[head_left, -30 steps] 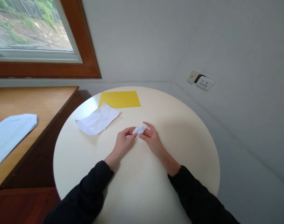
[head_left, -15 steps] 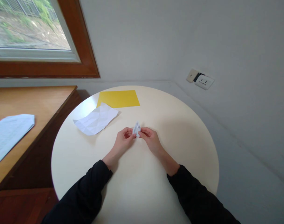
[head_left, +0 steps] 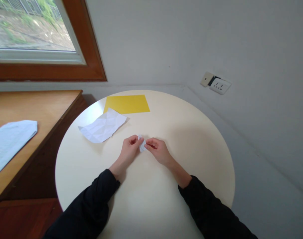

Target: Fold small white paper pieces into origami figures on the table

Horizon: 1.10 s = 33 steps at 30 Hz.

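A small piece of folded white paper (head_left: 142, 146) is held over the middle of the round table. My left hand (head_left: 129, 148) is closed on it, with the thumb pressed across its face. From the other side, my right hand (head_left: 158, 150) pinches at the paper's right edge with thumb and fingers together. Parts of the paper are hidden behind the left thumb and fingers. Beyond my left hand lies a creased white sheet (head_left: 103, 127), its corners lifted a little off the table.
The round white table (head_left: 191, 152) stands by the wall. At its far edge a yellow sheet (head_left: 128, 104) lies flat, partly under the creased sheet. To the left is a wooden desk (head_left: 49, 103) with a pale folded item (head_left: 13, 141). A wall socket (head_left: 219, 85) sits at right.
The folded paper has turned from standing point-up to a tilt, and moved slightly left and nearer me. My left thumb has shifted onto its face; my right hand has followed leftward.
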Each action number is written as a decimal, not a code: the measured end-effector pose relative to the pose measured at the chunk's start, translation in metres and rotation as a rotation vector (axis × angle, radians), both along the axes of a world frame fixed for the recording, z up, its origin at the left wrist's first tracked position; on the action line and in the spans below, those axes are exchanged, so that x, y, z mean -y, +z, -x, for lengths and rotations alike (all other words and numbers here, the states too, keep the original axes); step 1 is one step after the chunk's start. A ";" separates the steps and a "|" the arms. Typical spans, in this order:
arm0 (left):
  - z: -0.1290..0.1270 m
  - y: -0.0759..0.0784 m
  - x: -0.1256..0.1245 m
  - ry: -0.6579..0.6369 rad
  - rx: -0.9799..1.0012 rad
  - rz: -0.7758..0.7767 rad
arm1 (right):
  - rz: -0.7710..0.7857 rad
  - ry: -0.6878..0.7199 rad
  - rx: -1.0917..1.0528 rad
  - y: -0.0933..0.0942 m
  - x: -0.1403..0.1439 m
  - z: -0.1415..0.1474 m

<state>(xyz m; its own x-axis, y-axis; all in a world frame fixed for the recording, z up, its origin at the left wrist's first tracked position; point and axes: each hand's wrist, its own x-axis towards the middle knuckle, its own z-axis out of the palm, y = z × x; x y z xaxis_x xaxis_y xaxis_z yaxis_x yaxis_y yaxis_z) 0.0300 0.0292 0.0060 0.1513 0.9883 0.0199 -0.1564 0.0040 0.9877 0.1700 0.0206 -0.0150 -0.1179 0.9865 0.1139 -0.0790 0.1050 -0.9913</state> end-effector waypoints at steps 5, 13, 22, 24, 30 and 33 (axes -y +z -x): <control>-0.002 0.002 0.002 -0.003 0.142 0.112 | -0.007 0.018 0.007 0.000 0.001 0.000; 0.000 0.002 -0.001 0.032 0.108 0.059 | -0.008 0.066 0.005 0.004 0.001 -0.005; 0.000 0.003 -0.001 0.021 0.107 0.073 | -0.005 0.070 -0.007 0.008 0.002 -0.006; 0.000 0.003 -0.001 0.028 0.122 0.079 | -0.006 0.073 0.002 0.009 0.002 -0.006; 0.001 0.002 -0.002 0.005 0.138 0.106 | -0.024 0.101 0.040 0.010 0.003 -0.006; 0.001 0.002 -0.002 -0.031 0.163 0.127 | -0.022 0.109 0.046 0.010 0.003 -0.007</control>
<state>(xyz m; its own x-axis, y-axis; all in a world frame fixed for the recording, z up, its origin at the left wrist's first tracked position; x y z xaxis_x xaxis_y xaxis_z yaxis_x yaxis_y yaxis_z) 0.0286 0.0311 0.0082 0.1867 0.9793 -0.0782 -0.3123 0.1346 0.9404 0.1768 0.0180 -0.0047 -0.2304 0.9647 0.1273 -0.0454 0.1200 -0.9917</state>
